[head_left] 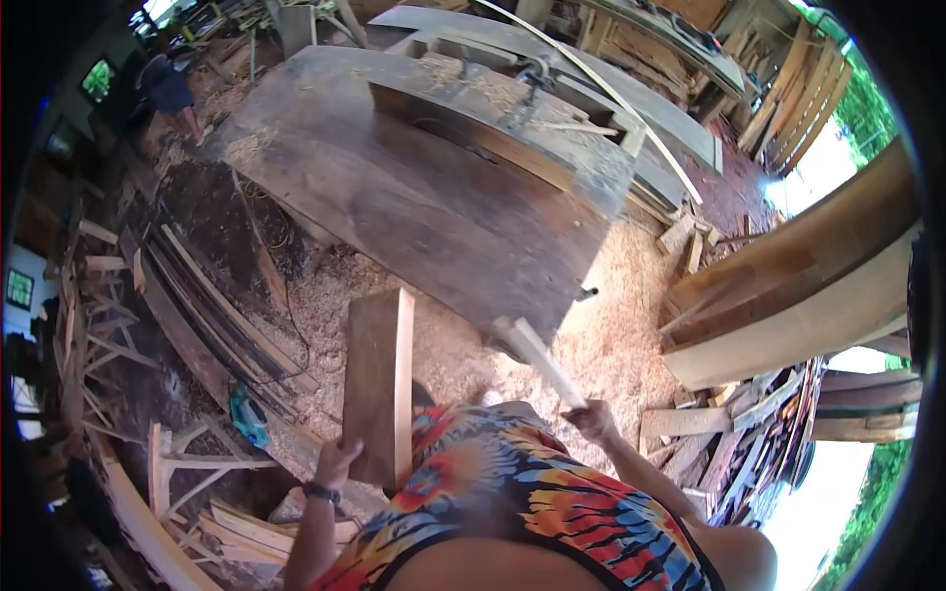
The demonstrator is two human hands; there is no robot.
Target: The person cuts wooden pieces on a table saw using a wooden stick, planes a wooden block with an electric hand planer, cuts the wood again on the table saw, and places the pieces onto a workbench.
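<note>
A wide brown board (372,384) with a pale edge stands upright in front of my body at the lower middle. My left hand (340,463) grips its lower left side, and a dark watch is on that wrist. Farther right, my right hand (591,422) is closed round the near end of a pale wooden stick (547,364). The far end of this stick points up and left, near the front edge of a large wooden worktable (473,236). Board and stick are apart.
A long plank (473,143) and metal clamps lie on the worktable. Curved timbers (798,276) are at the right, above stacked offcuts. Wood shavings (621,305) cover the floor. A green power tool (248,416) is at lower left. Another person (169,91) stands at upper left.
</note>
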